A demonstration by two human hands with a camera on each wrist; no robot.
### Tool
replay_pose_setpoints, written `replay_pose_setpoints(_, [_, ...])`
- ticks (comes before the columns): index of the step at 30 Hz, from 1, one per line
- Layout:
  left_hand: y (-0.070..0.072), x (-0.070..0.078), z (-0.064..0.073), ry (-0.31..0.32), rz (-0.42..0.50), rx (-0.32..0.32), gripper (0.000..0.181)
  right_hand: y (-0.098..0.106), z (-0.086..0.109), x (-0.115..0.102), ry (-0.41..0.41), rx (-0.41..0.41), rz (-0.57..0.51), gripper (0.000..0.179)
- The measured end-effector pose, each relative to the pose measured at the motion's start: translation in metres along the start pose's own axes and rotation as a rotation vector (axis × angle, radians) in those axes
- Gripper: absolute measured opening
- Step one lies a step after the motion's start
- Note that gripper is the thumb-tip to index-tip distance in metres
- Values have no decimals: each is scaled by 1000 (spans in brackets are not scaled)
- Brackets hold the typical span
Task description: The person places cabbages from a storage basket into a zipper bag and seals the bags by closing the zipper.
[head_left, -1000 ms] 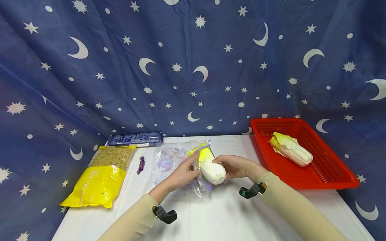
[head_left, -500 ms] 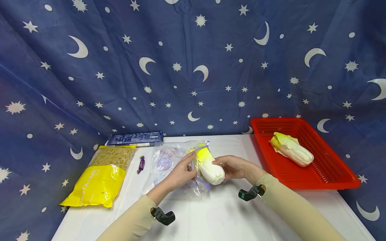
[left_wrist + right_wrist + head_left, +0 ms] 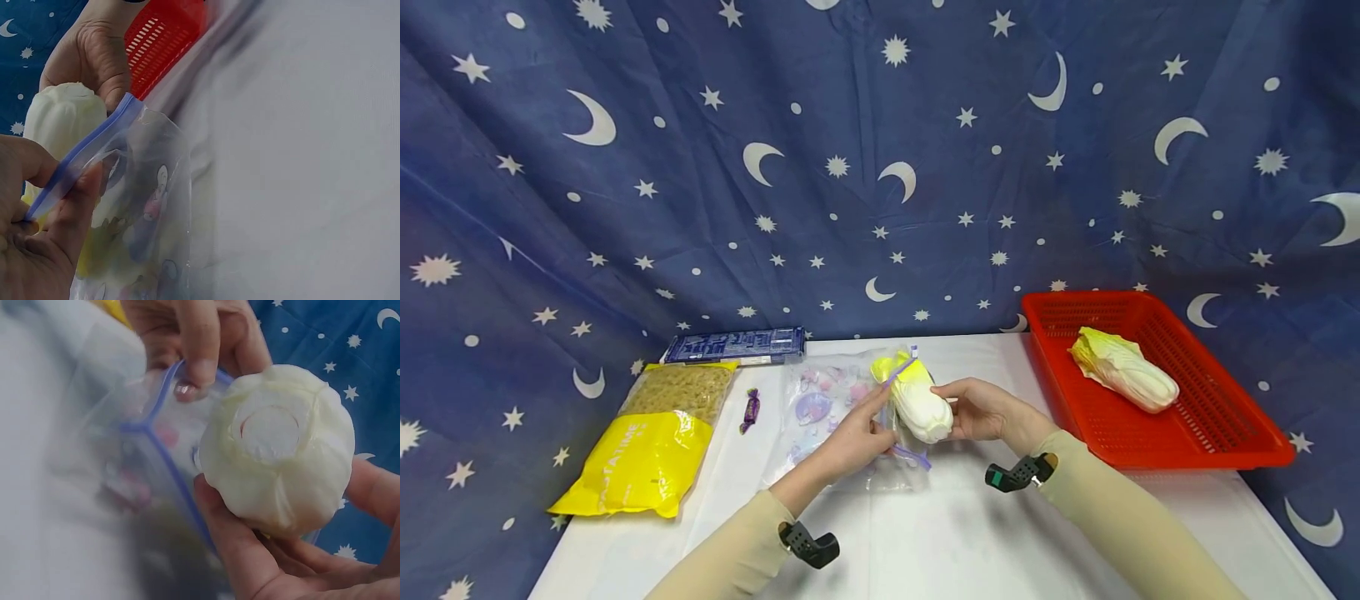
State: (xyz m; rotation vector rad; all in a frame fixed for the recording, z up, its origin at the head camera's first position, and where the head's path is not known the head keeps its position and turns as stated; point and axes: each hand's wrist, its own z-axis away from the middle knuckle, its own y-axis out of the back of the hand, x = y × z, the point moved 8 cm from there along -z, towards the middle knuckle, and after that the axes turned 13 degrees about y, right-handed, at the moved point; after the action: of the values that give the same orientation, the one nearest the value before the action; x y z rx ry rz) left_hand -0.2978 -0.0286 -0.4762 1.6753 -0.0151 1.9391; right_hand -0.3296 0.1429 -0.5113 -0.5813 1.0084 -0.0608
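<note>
While the right hand (image 3: 981,410) curls its fingers round a white, ribbed, oblong cabbage (image 3: 922,412) with bright yellow leaves and a flat, round, pale base, I see the left hand (image 3: 856,435) pinching the purple-edged mouth of a clear, printed plastic bag (image 3: 812,408). On my feed, the cabbage tilts leafy end to that opening.

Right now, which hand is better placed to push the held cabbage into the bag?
Probably the right hand: it grips the cabbage by its white part, with the leafy end at the mouth of the bag. The left hand is busy pinching the bag's edge.
</note>
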Motion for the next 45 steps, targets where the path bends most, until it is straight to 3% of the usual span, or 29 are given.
replay_pose_setpoints(8, [-4,-3,-3,21,91,-17,87,-7,-7,2,12,32,-121,46])
replay_pose_setpoints(12, [-6,-3,-4,38,128,-30,85,-8,-9,5,29,59,-119,52])
replay_pose_setpoints(21, [-4,-3,-3,59,102,20,76,-9,-10,5,128,63,74,49])
replay_pose_setpoints(30, [-2,5,0,48,105,78,76,-11,-10,2,171,96,203,47])
replay_pose_setpoints(37, [-2,5,1,53,129,64,77,-16,-13,0,189,110,342,41])
replay_pose_setpoints(40, [-1,3,0,58,155,54,77,-16,-15,2,167,108,355,44])
replay_pose_setpoints(45, [1,-1,-1,71,184,48,76,-11,-15,6,89,137,273,55])
